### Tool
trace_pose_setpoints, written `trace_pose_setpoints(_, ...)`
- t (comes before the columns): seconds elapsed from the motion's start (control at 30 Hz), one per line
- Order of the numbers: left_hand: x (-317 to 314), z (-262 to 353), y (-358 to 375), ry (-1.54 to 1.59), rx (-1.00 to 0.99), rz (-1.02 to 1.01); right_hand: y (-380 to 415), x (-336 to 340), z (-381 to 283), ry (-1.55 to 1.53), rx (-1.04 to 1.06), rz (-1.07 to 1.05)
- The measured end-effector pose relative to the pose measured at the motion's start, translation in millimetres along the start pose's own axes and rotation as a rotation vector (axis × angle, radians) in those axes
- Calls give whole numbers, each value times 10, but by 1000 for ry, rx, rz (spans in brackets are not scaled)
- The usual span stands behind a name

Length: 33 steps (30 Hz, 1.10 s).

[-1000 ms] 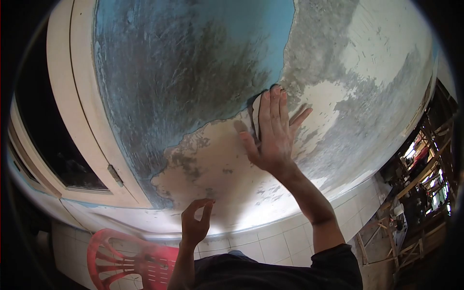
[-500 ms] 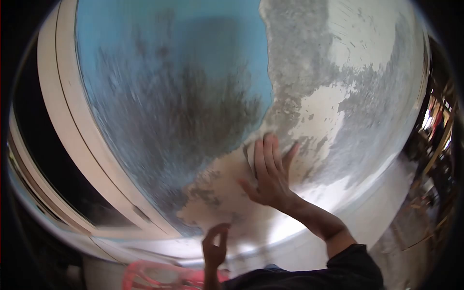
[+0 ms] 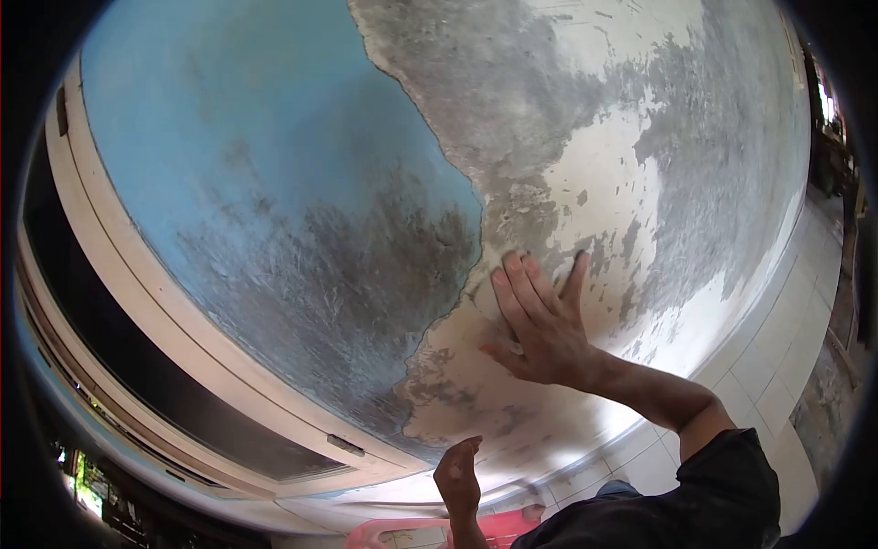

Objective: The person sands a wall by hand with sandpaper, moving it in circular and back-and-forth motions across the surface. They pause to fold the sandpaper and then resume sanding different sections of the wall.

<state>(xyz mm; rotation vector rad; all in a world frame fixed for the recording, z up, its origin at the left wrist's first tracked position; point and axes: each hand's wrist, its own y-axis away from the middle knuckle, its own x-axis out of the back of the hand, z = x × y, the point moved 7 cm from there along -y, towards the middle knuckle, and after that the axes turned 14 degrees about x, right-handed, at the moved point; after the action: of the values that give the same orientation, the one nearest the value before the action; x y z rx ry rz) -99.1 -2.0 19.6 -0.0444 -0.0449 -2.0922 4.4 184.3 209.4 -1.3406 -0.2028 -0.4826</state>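
My right hand [image 3: 540,320] lies against the wall, fingers spread and stretched upward over the worn patch just right of the blue paint [image 3: 366,119]. A thin pale sheet [image 3: 514,345], perhaps sandpaper, shows at its edge between thumb and palm; the rest is hidden under the hand. Lower down, my left hand [image 3: 457,476] is held in front of the wall's foot with its fingers loosely curled in. Nothing shows in it, and it appears apart from the wall [image 3: 594,192]. Grey and cream patches cover the wall around my right hand.
A pale door or window frame [image 3: 210,339] with a dark panel runs along the left, with a hinge [image 3: 346,446] near its lower end. A red plastic chair or stool [image 3: 393,531] stands below my left hand. White floor tiles [image 3: 759,375] follow the wall at right.
The view has swung and tilted, so wall and frame sit differently. My right hand is still on the wall near the paint's edge, now slightly farther from the blue. My left hand's fingers look more closed.
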Motion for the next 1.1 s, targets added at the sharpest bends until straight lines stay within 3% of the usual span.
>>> trace_pose_setpoints(0.13, -16, -112, 10, 40, 62, -30, -371, 175, 82, 37, 17, 118)
trace_pose_setpoints(0.23, -126, -93, 8, 88, 70, -99, -208, 17, 45, 26, -75, 50)
trace_pose_setpoints(0.37, -45, -160, -11, 134, 107, -29, 271, -204, -111, -9, -49, 7)
trace_pose_setpoints(0.63, 65, -229, -14, 191, 151, 15, -322, 146, 162, -1, -95, 151)
trace_pose_setpoints(0.73, 66, -262, -20, 170, 145, 6, 102, -103, -80, -109, -46, -12)
trace_pose_setpoints(0.87, 71, -337, -35, 179, 166, 17, 47, -50, 8, 13, 34, -6)
trace_pose_setpoints(0.97, -26, -336, -26, 96, 161, -99, -206, 97, 76, -29, -24, 20)
trace_pose_setpoints(1.07, -403, 336, 276, -106, -148, -583, -134, 31, 13, -63, -44, 40)
trace_pose_setpoints(1.1, -567, 544, 454, -72, -226, -899, 45, -95, -67, -66, -41, 22)
